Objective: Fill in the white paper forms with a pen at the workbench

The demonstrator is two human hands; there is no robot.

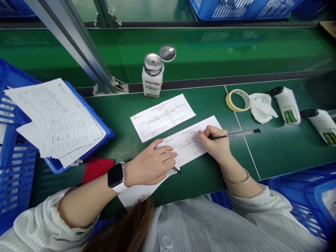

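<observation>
My right hand (pixel 215 142) is closed round a pen (pixel 236 134), its clear barrel pointing right, over the right part of a printed form (pixel 183 147) with handwriting in its table. Flat on that form's left end lies my left hand (pixel 152 163), fingers spread, with a watch on the wrist. A dark pen cap or pen tip (pixel 176 170) sticks out beneath its fingers. Just above is a second filled-in form (pixel 162 117). Another white sheet (pixel 139 192) shows partly under my left hand and wrist.
A blue tray (pixel 106 131) of papers (pixel 67 129) and a red card (pixel 97 168) are left. Behind stands a metal-topped bottle (pixel 153 78). To the right are a tape roll (pixel 238 100), crumpled tissue (pixel 263 107) and two white devices (pixel 288 106) with batteries showing. Blue crates (pixel 301 189) flank the table.
</observation>
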